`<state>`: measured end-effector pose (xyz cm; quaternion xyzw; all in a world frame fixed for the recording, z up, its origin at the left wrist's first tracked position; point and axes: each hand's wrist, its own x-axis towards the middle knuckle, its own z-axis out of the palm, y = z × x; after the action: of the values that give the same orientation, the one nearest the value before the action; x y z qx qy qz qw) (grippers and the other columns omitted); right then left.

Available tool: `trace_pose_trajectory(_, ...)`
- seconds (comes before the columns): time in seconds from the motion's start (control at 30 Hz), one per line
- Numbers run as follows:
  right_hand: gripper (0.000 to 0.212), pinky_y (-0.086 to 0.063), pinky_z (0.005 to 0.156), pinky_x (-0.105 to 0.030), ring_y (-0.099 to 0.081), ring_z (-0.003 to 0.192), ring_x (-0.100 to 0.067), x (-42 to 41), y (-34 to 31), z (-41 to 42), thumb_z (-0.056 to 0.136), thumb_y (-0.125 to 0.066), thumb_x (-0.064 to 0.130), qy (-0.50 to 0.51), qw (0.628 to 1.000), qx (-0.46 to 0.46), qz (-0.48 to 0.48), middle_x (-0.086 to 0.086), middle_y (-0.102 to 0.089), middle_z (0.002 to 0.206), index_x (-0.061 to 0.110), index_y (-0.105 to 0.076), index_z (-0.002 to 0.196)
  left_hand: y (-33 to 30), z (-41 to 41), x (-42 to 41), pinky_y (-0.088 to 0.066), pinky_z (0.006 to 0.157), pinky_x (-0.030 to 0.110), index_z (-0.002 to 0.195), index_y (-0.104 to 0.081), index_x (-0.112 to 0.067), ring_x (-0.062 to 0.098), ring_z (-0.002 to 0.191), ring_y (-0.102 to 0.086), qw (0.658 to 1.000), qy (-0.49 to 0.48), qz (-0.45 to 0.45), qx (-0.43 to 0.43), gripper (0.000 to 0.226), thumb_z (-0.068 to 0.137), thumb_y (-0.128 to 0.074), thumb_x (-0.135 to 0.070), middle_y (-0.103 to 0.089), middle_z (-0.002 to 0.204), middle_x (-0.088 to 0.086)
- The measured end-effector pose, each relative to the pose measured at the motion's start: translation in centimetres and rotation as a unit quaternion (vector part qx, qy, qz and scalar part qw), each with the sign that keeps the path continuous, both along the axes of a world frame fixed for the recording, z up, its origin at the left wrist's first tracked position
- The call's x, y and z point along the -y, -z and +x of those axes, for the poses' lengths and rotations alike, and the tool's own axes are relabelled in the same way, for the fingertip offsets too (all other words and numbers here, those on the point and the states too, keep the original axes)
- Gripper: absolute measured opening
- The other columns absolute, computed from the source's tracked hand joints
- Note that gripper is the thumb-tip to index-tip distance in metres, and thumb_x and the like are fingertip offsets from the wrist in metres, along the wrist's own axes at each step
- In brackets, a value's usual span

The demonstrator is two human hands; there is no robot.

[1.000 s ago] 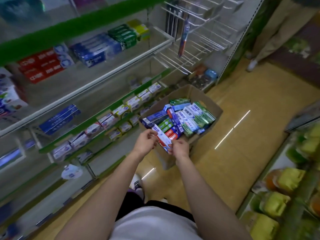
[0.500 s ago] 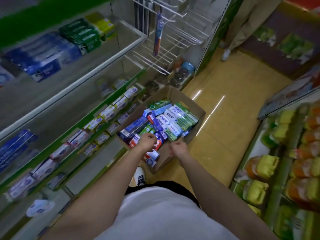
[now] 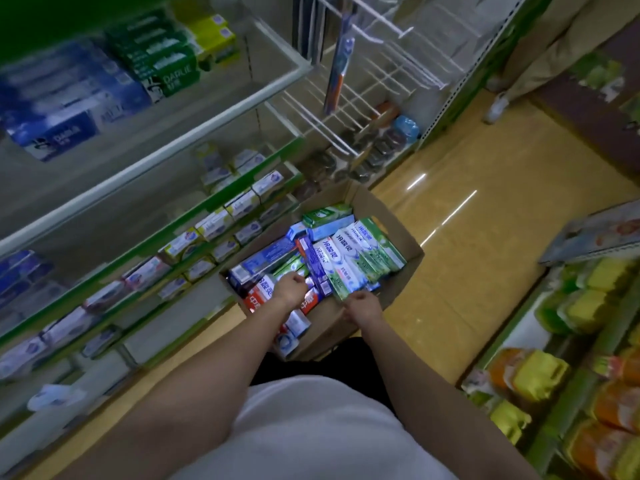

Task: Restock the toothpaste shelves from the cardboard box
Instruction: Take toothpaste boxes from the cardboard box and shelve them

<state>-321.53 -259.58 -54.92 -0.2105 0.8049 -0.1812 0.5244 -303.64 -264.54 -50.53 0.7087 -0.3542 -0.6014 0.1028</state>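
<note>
White shirt (image 3: pixel 311 431), dark trousers (image 3: pixel 277 370), bare forearms.

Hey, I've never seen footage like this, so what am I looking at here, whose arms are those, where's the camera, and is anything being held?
There is no machine here. The camera sits on a person's head and looks down, so the two bare arms are their own. A cardboard box full of toothpaste cartons stands on the yellow floor beside the shop shelves. The left hand reaches in among the cartons near a red and white carton; its fingers are curled, but what they grip is hidden. The right hand hovers at the near end of a green and white carton; whether it grips it is unclear. Another person's leg shows at top right.
</note>
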Motion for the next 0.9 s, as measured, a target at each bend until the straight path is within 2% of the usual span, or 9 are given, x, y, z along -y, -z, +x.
trace_pose_trajectory(0.1, 0.043, -0.044, 0.071, -0.038, -0.055, 0.073, -0.026, 1.5, 5.6, -2.2, 0.04, -0.058, 0.044, -0.063, 0.998, 0.006, 0.011, -0.004, -0.056, 0.066, 0.014, -0.063, 0.069, 0.1, -0.6, 0.1, -0.046, 0.069, 0.038, 0.101, -0.055, -0.011, 0.028, 0.082, -0.056, 0.998, -0.042, 0.036, 0.0, 0.007, 0.099, -0.048, -0.011, -0.057, 0.091, 0.011)
trace_pose_trajectory(0.23, 0.006, -0.053, 0.087, -0.043, -0.065, 0.087, -0.031, 4.9, -0.2, -1.2, 0.078, -0.067, 0.02, -0.143, 0.99, 0.002, 0.01, -0.009, -0.066, 0.083, 0.018, -0.064, 0.073, 0.1, -0.4, 0.6, -0.043, 0.064, 0.034, 0.107, -0.056, -0.009, 0.03, 0.081, -0.055, 0.994, -0.092, 0.061, 0.011, 0.009, 0.101, -0.049, -0.01, -0.055, 0.084, 0.012)
trace_pose_trajectory(0.37, 0.016, -0.045, 0.079, -0.032, -0.064, 0.095, -0.029, 7.7, -3.0, -0.4, 0.094, -0.058, 0.01, -0.217, 0.976, -0.014, 0.003, -0.018, -0.066, 0.092, 0.003, -0.072, 0.095, 0.2, -0.7, 0.7, -0.037, 0.059, 0.032, 0.116, -0.056, -0.009, 0.025, 0.064, -0.047, 0.984, -0.158, 0.073, 0.038, 0.018, 0.1, -0.05, -0.007, -0.053, 0.079, 0.012)
trace_pose_trajectory(0.5, 0.023, -0.049, 0.089, -0.034, -0.064, 0.113, -0.035, 9.3, -1.9, 0.1, 0.094, -0.061, 0.012, -0.28, 0.96, 0.001, 0.027, -0.021, -0.07, 0.115, 0.001, -0.072, 0.111, 1.0, -2.0, 0.2, -0.037, 0.058, 0.03, 0.103, -0.055, -0.01, 0.024, 0.061, -0.046, 0.965, -0.241, 0.098, 0.032, 0.008, 0.098, -0.05, -0.006, -0.052, 0.071, 0.012)
trace_pose_trajectory(0.6, 0.021, -0.046, 0.08, -0.028, -0.063, 0.107, -0.027, 10.2, 0.0, 0.4, 0.095, -0.061, 0.013, -0.299, 0.951, 0.036, 0.07, -0.011, -0.068, 0.107, 0.005, -0.069, 0.113, 1.8, -2.9, 0.5, -0.043, 0.063, 0.033, 0.094, -0.058, -0.017, 0.027, 0.073, -0.052, 0.957, -0.267, 0.113, 0.026, 0.014, 0.099, -0.051, -0.006, -0.057, 0.08, 0.015)
trace_pose_trajectory(0.67, 0.019, -0.044, 0.076, -0.026, -0.063, 0.098, -0.025, 10.8, 1.2, 0.7, 0.093, -0.064, 0.013, -0.299, 0.951, 0.034, 0.076, -0.009, -0.071, 0.107, 0.006, -0.072, 0.108, 2.5, -3.3, 0.8, -0.043, 0.06, 0.03, 0.106, -0.06, -0.012, 0.027, 0.075, -0.057, 0.947, -0.294, 0.127, 0.01, 0.013, 0.1, -0.051, -0.005, -0.057, 0.083, 0.019)
trace_pose_trajectory(0.77, 0.021, -0.044, 0.076, -0.027, -0.065, 0.103, -0.029, 11.3, 3.2, 1.1, 0.09, -0.064, 0.013, -0.299, 0.951, 0.015, 0.083, -0.013, -0.073, 0.109, 0.004, -0.075, 0.106, 3.8, -3.8, 1.7, -0.052, 0.062, 0.029, 0.117, -0.058, -0.01, 0.034, 0.103, -0.065, 0.938, -0.315, 0.147, -0.001, 0.016, 0.102, -0.053, -0.011, -0.061, 0.112, 0.026)
trace_pose_trajectory(0.83, 0.021, -0.046, 0.078, -0.029, -0.065, 0.106, -0.031, 11.8, 4.3, 1.1, 0.092, -0.061, 0.012, -0.297, 0.951, 0.008, 0.084, -0.014, -0.071, 0.111, 0.003, -0.071, 0.108, 5.3, -4.2, 2.5, -0.053, 0.074, 0.034, 0.118, -0.058, -0.011, 0.034, 0.104, -0.064, 0.937, -0.315, 0.148, 0.002, 0.018, 0.101, -0.056, -0.015, -0.061, 0.125, 0.025)
trace_pose_trajectory(0.9, 0.02, -0.05, 0.086, -0.034, -0.064, 0.106, -0.033, 12.5, 5.4, 0.9, 0.092, -0.06, 0.008, -0.285, 0.955, 0.01, 0.077, -0.015, -0.07, 0.112, 0.004, -0.069, 0.109, 6.1, -4.8, 3.5, -0.049, 0.075, 0.033, 0.114, -0.06, -0.01, 0.032, 0.098, -0.064, 0.94, -0.309, 0.145, 0.001, 0.015, 0.101, -0.055, -0.015, -0.061, 0.119, 0.022)
